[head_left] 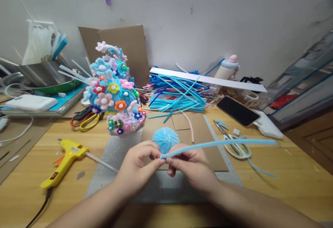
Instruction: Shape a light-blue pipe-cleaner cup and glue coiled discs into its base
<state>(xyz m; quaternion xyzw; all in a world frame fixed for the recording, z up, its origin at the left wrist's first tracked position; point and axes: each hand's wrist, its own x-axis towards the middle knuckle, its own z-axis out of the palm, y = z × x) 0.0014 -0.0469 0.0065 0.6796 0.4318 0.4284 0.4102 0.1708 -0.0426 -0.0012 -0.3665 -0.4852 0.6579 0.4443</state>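
Note:
A light blue pipe cleaner [221, 144] is pinched at its left end between the fingertips of both hands, and its long free part stretches off to the right. My left hand [142, 160] is closed on the folded tip. Right beside it, my right hand [194, 162] grips the same strip with thumb and fingers. Just behind the hands sits a round blue ball of pipe cleaners [165, 139], partly hidden by the fingers. Under it lies a sheet of brown cardboard [203, 131] on a grey cutting mat [104, 179].
A yellow glue gun [66, 162] lies at left, near pliers [90, 119]. Behind stands a blue craft covered in felt-like flowers [114, 92]. A pile of pipe cleaners [179, 94] is at the back. Scissors [236, 146], a phone [238, 110] and a bottle [227, 70] are at right.

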